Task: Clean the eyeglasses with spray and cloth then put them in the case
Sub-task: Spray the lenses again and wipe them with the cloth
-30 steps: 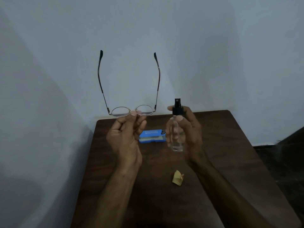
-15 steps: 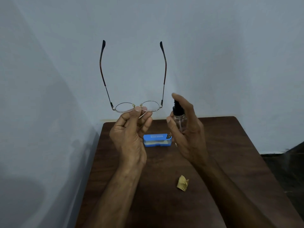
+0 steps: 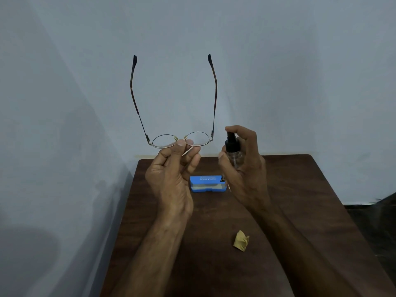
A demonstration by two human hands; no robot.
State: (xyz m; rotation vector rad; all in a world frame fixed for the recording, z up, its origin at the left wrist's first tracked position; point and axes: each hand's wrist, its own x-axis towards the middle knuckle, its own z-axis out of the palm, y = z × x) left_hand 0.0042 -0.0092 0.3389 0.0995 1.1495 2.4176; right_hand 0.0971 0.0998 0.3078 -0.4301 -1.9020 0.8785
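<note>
Right hand [image 3: 244,168] has raised the clear black-capped spray bottle [image 3: 233,151] beside the lenses, fingers clamped round it, forefinger on the nozzle to spray. Left hand [image 3: 171,172] fingers pinch the thin round wire-rimmed eyeglasses [image 3: 180,140] by the bridge above the tabletop's [image 3: 310,211] far edge.

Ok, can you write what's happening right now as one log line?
left hand: holds eyeglasses | right hand: spray bottle, finger on nozzle | cloth, case: on table

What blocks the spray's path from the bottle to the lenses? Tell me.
Nothing visible. The bottle in the right hand sits just right of the glasses, with open air between nozzle and lenses; the left hand pinches only the bridge.
</note>
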